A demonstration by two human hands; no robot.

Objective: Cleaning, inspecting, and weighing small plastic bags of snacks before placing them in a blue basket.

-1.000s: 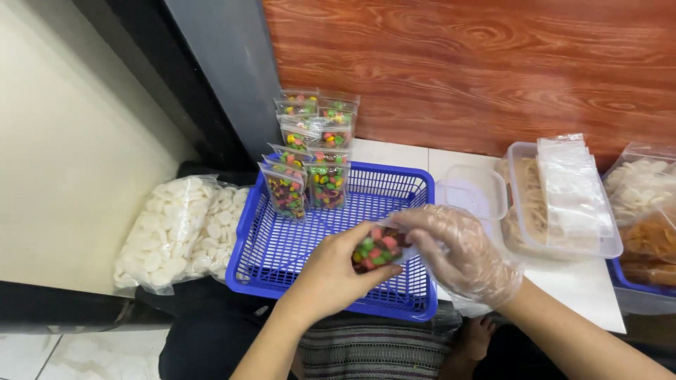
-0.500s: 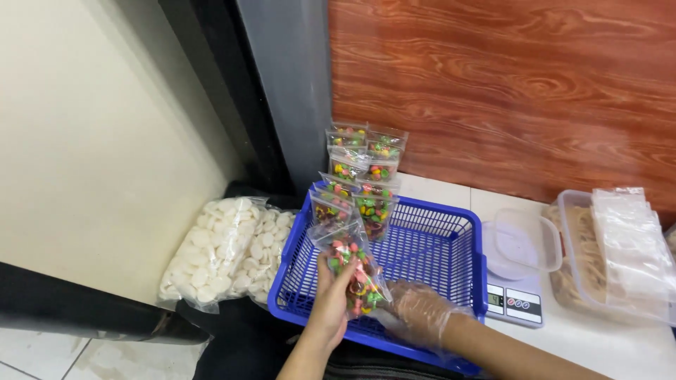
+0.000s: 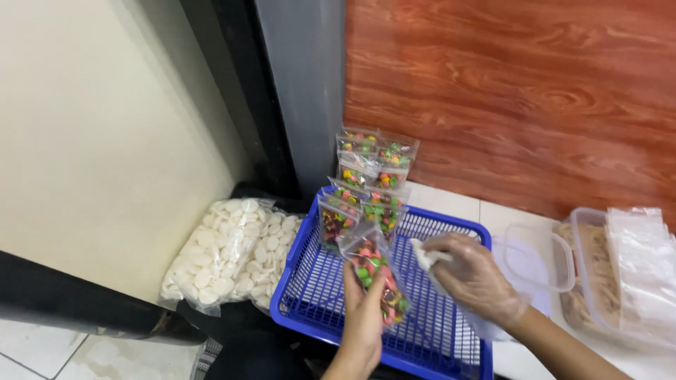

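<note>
My left hand [image 3: 364, 317] holds a small clear bag of colourful candies [image 3: 374, 271] upright over the blue plastic basket [image 3: 308, 281]. The bag sits just in front of several like bags [image 3: 366, 176] standing in rows at the basket's far left corner. My right hand [image 3: 473, 276], in a thin clear plastic glove, hovers over the basket's right side with fingers bent and loose glove film at the fingertips. It grips nothing that I can see.
A big clear bag of white round crackers [image 3: 224, 250] lies left of the basket. A clear lid [image 3: 533, 257] and a clear tub [image 3: 598, 281] with a stack of empty plastic bags [image 3: 644, 260] sit at right. A wood-grain wall [image 3: 507, 91] stands behind.
My left hand carried the candy bag from near my body forward to the row of standing bags. My right hand let go of it. The camera view swung left.
</note>
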